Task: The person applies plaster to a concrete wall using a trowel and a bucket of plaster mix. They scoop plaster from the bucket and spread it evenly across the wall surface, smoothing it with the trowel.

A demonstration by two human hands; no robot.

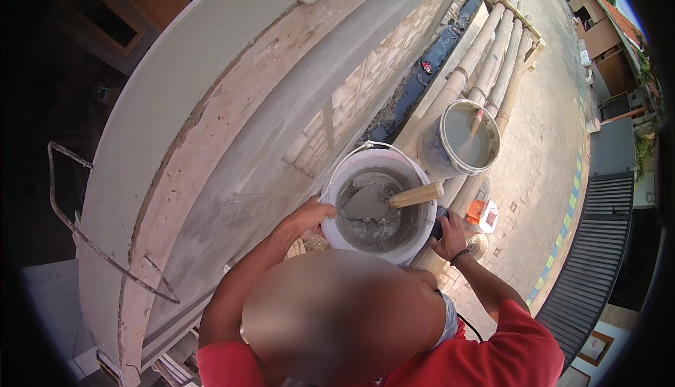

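A white bucket (332, 176) of wet grey mortar (373, 229) stands in front of me. A trowel (416, 195) lies in it, its blade sunk in the mortar and its wooden handle pointing right over the rim. My left hand (313, 217) is closed on the bucket's left rim. Right of the bucket, my right hand (450, 239) is closed around a small dark object (439, 223) whose kind I cannot make out. Beyond it, a second bucket (437, 149) holds grey water, with a wooden-handled tool (477, 121) leaning in it.
Bamboo poles (485, 56) lashed together run ahead beside a ditch (415, 91) of dark water. A curved, plastered concrete ledge (197, 91) rises on the left, with a bent steel bar (105, 246) sticking out. An orange-and-white container (481, 212) is on the paving (541, 119) at right.
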